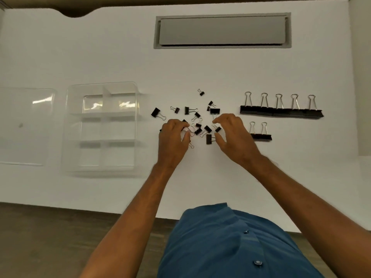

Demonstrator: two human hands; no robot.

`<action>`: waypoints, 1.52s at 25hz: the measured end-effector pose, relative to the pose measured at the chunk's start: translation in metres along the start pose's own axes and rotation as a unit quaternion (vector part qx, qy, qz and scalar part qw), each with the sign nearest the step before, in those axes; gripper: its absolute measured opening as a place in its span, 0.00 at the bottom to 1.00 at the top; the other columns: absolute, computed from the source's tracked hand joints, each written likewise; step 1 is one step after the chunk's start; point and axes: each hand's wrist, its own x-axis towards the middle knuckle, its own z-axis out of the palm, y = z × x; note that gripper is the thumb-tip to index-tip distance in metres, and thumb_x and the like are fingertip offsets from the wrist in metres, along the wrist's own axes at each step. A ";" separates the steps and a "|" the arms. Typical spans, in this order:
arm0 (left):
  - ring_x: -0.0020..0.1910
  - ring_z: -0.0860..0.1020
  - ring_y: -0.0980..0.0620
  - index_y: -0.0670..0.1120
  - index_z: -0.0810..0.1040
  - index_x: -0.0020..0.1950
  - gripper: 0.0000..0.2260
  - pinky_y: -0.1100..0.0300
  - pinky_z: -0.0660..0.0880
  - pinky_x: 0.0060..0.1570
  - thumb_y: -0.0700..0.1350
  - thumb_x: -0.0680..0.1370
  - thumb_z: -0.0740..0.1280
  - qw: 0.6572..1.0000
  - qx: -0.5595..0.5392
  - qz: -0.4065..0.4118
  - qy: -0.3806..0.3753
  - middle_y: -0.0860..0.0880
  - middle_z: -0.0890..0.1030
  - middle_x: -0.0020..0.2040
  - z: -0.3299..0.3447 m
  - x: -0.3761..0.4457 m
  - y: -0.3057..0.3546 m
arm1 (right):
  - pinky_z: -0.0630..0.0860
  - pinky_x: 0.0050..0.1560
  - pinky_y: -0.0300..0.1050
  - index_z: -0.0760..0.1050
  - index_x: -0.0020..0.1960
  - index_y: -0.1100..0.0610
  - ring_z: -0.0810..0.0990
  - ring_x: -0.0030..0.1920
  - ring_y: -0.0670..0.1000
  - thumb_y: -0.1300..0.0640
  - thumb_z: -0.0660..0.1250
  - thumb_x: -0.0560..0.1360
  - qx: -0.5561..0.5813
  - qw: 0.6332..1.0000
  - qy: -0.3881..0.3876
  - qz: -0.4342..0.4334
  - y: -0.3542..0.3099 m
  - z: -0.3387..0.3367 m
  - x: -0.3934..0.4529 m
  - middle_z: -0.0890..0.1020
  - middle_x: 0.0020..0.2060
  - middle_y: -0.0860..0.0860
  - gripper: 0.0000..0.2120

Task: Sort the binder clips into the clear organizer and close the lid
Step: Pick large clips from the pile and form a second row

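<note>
Meanwhile clear organizer (103, 127) holds no binder clips (197, 121); lid (26, 125) lies beside it.

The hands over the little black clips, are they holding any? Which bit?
The left hand curls over small binder clips; whether it grips one, or by which part, cannot be told. The right hand hovers with fingers spread, holding nothing.

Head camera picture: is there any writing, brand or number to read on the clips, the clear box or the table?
None can be read.
Black metal binder clips: no print shows.
Clear plastic organizer and its flat clear lid: only glare, no label.
White table: bare of writing.
</note>
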 end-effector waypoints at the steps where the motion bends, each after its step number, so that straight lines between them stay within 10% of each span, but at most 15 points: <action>1: 0.53 0.73 0.53 0.49 0.79 0.59 0.10 0.59 0.70 0.53 0.45 0.78 0.69 1.000 0.011 -0.018 0.004 0.51 0.77 0.56 -0.005 0.000 -0.008 | 0.75 0.49 0.43 0.71 0.68 0.54 0.71 0.63 0.51 0.59 0.68 0.78 -0.003 1.000 -0.018 -0.008 -0.009 0.007 0.007 0.73 0.64 0.50 0.18; 13: 0.60 0.74 0.48 0.46 0.76 0.66 0.15 0.51 0.75 0.62 0.41 0.79 0.70 0.985 -0.131 -0.114 -0.005 0.53 0.73 0.59 -0.022 -0.029 -0.045 | 0.78 0.46 0.52 0.71 0.71 0.60 0.72 0.66 0.61 0.72 0.67 0.71 -0.089 0.984 -0.121 -0.100 -0.053 0.068 0.053 0.72 0.70 0.58 0.29; 23: 0.61 0.70 0.47 0.42 0.72 0.69 0.22 0.52 0.71 0.64 0.41 0.77 0.73 0.992 -0.073 -0.067 -0.078 0.43 0.74 0.62 -0.014 -0.055 -0.065 | 0.77 0.43 0.54 0.77 0.54 0.61 0.74 0.49 0.59 0.74 0.70 0.65 -0.140 0.978 -0.093 -0.124 -0.051 0.087 0.066 0.78 0.50 0.58 0.19; 30: 0.58 0.72 0.49 0.44 0.73 0.66 0.18 0.47 0.75 0.60 0.41 0.77 0.71 0.986 -0.133 -0.077 -0.063 0.49 0.72 0.58 -0.022 -0.066 -0.071 | 0.71 0.43 0.44 0.73 0.59 0.52 0.72 0.54 0.51 0.58 0.67 0.76 -0.041 0.999 0.018 0.008 -0.057 0.036 0.027 0.78 0.54 0.47 0.12; 33: 0.55 0.74 0.51 0.46 0.69 0.72 0.22 0.63 0.73 0.61 0.43 0.79 0.69 0.977 -0.160 -0.121 -0.071 0.50 0.69 0.59 -0.028 -0.074 -0.064 | 0.71 0.49 0.40 0.74 0.61 0.50 0.72 0.55 0.48 0.55 0.67 0.76 0.046 0.992 0.062 0.095 -0.035 0.015 -0.008 0.79 0.56 0.45 0.14; 38: 0.49 0.75 0.60 0.52 0.78 0.64 0.11 0.62 0.75 0.56 0.50 0.82 0.64 0.927 -0.264 -0.256 -0.072 0.50 0.75 0.55 -0.039 -0.076 -0.025 | 0.77 0.48 0.40 0.79 0.59 0.51 0.80 0.49 0.46 0.57 0.70 0.78 0.280 0.906 0.091 0.305 0.008 -0.024 -0.060 0.82 0.52 0.48 0.11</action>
